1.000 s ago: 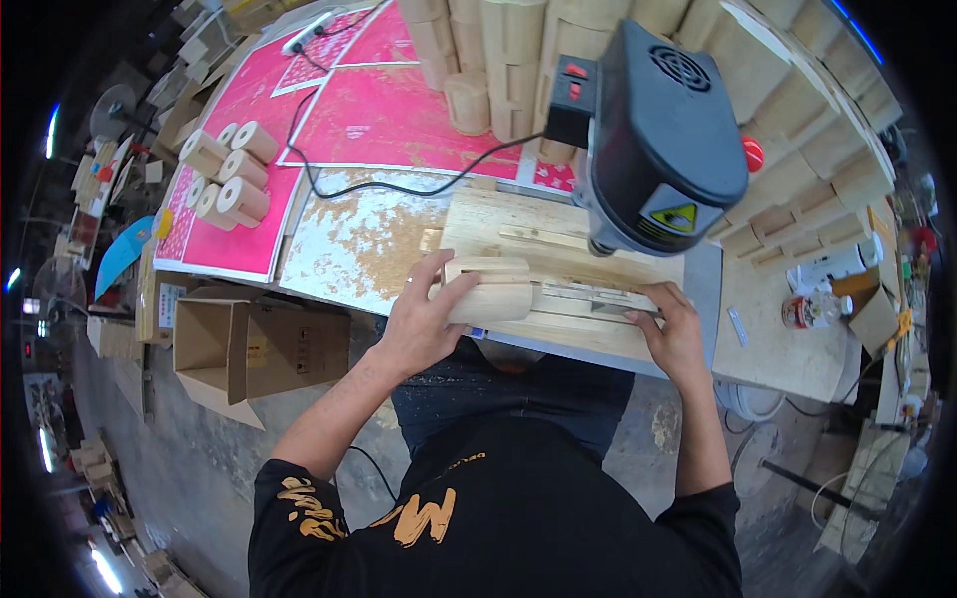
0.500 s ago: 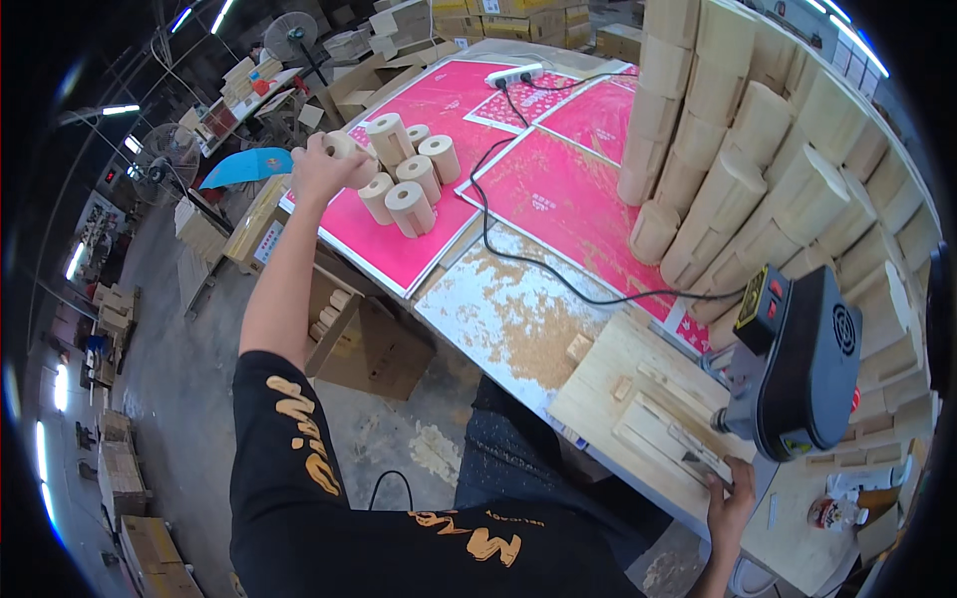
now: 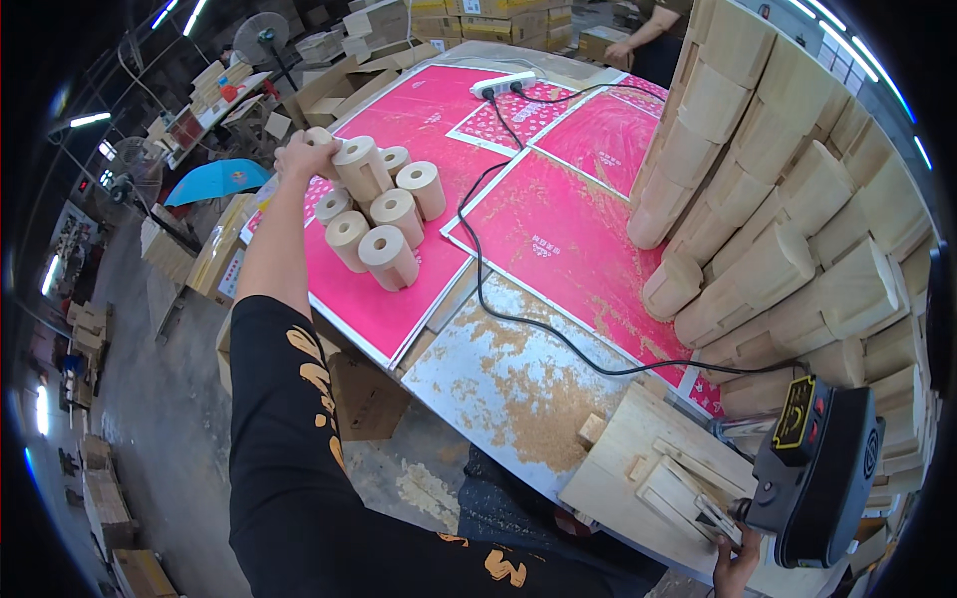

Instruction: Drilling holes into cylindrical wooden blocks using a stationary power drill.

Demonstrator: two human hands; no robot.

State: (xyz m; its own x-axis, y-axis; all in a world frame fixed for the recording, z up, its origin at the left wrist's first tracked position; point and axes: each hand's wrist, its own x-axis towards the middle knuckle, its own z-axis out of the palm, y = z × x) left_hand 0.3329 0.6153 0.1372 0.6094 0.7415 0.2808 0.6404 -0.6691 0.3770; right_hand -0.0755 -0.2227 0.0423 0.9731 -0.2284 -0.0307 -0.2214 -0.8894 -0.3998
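My left hand (image 3: 302, 159) is closed around a pale wooden cylinder (image 3: 320, 137) with a hole in its end, at the far left of the pink-covered table. Right beside it, several like cylinders (image 3: 389, 257) stand in a cluster, one of them (image 3: 361, 165) raised on top of the others. At the near right, my right hand (image 3: 736, 566) has its fingers closed at the end of a narrow metal clamp lever (image 3: 717, 518) on a wooden jig (image 3: 670, 490). The fingertips are partly hidden there. Close above that hand stands a dark motor-driven machine (image 3: 819, 468) with its chuck towards the jig.
A black cable (image 3: 558, 277) runs across the table from a white power strip (image 3: 503, 84) towards the machine. Tall stacks of wooden blanks (image 3: 758, 239) line the right side. Sawdust (image 3: 548, 419) covers the bare board. Another person's arm (image 3: 653, 32) shows at the far edge.
My left hand, with the cylinder, has come closer against the far side of the cluster. My right hand stays at the jig. The view has shifted, and another person's arm has appeared at the back.
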